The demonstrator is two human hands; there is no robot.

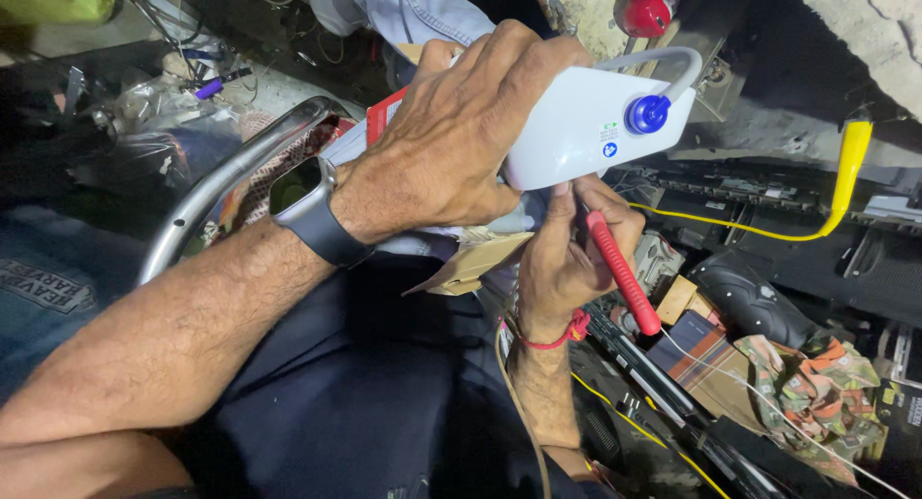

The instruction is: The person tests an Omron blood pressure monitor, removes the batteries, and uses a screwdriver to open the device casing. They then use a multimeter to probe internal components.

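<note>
My left hand (461, 139) grips a white plastic device (595, 124) with a blue round knob (646, 114) and a grey loop handle (672, 67), holding it tilted above my lap. A dark smartwatch (303, 201) sits on that wrist. My right hand (567, 249) is just below the device and holds a red-handled tool (622, 273); its tip points up at the device's underside and is hidden by my fingers. A red thread bracelet (562, 336) circles the right wrist.
A curved metal tube (221, 182) runs along the left. A piece of brown cardboard (471, 264) lies on my lap. A yellow cable (836, 201) hangs at right over black parts, patterned cloth (807, 384) and boxes. Another person's jeans leg (413, 9) is at top.
</note>
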